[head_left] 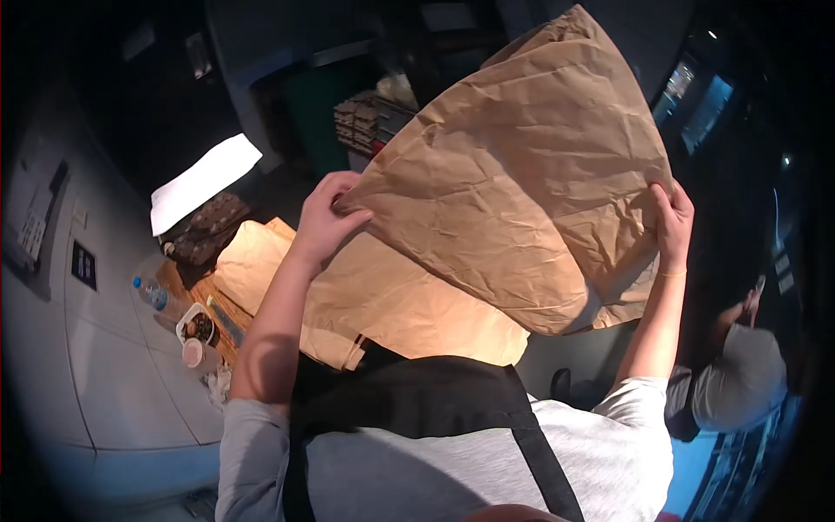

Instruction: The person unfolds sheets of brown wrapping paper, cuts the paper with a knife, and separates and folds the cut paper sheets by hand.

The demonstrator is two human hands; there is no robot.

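Observation:
A large, creased brown paper bag [496, 174] is held up in front of me, tilted, with its narrow corner pointing up at the right. My left hand [329, 219] pinches its left edge between thumb and fingers; some of those fingers are hidden. At the opposite side, my right hand [675, 217] grips the edge, with the thumb on the near face. Beneath it, more flattened brown paper [391, 296] lies on the wooden table [228, 320], partly covered by the raised bag and my left forearm.
On the table's left are a water bottle [152, 294], a food container [198, 327], a lidded cup [197, 353] and a dark patterned bundle [205, 228] beside a white sheet [204, 183]. Stacked cardboard [358, 122] stands behind. Another person [739, 378] is at the right.

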